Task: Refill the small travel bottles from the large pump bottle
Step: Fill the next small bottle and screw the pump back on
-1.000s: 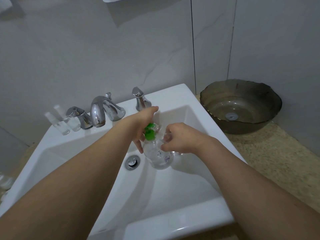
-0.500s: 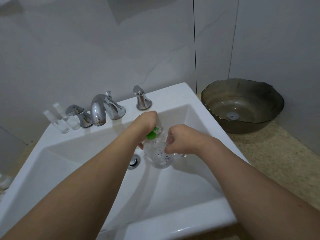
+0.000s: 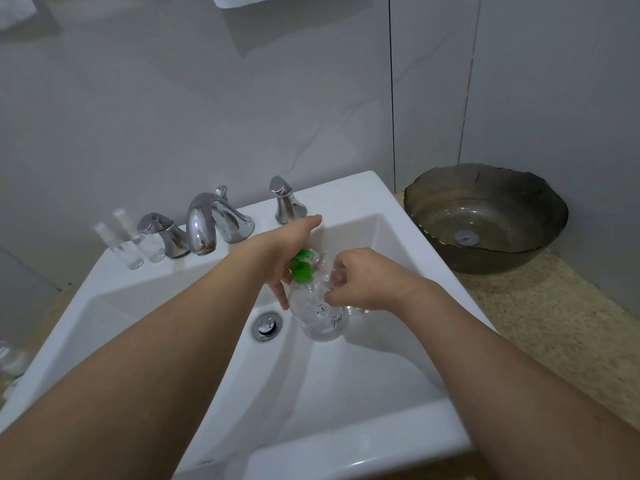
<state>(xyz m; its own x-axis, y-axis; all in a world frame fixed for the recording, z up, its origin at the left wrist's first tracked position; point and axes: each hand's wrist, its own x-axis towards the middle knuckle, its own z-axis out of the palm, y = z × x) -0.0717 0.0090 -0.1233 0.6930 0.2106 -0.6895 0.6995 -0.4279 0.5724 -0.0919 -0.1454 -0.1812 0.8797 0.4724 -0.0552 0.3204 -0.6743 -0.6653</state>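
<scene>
A large clear pump bottle (image 3: 320, 315) with a green pump head (image 3: 302, 271) and purple writing is held over the white sink basin (image 3: 346, 393). My left hand (image 3: 289, 244) lies over the pump head, with the thumb pointing away and the fingers curled down the bottle's left side. My right hand (image 3: 367, 280) is curled round a small clear travel bottle (image 3: 338, 274), holding it right beside the pump's nozzle; most of that small bottle is hidden by the fingers. Two more small clear travel bottles (image 3: 119, 245) stand on the sink ledge at the left.
A chrome tap (image 3: 202, 223) with two handles (image 3: 285, 206) stands along the back ledge, and the drain plug (image 3: 266, 325) sits below the bottle. A dark glass bowl (image 3: 485, 216) rests on the speckled counter (image 3: 554, 323) to the right. The wall is close behind.
My left hand pressed down over the pump half a second ago and has since come back up, so more of the green head shows. My right hand has stayed in place.
</scene>
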